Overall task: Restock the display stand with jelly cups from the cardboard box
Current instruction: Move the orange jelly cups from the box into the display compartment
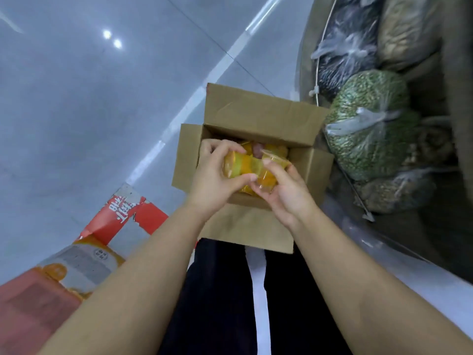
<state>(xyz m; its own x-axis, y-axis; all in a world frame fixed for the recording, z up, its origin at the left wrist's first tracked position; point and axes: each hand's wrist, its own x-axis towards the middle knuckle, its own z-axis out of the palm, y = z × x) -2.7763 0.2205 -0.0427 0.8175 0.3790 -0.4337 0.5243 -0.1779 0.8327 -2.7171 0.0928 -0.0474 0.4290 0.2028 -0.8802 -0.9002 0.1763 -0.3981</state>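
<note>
An open brown cardboard box stands on the floor in front of me, flaps spread. Both hands are over its opening. My left hand grips a stack of clear jelly cups with yellow-orange filling, lying sideways. My right hand holds the other end of the same cups, thumb on a cup's rim. More orange cups lie deeper in the box, partly hidden by my hands. The display stand is not in view.
A red, white and orange printed carton lies on the grey tile floor at lower left. At right, tied clear bags of green beans and other dried goods fill a low bin. My dark trousers are below the box.
</note>
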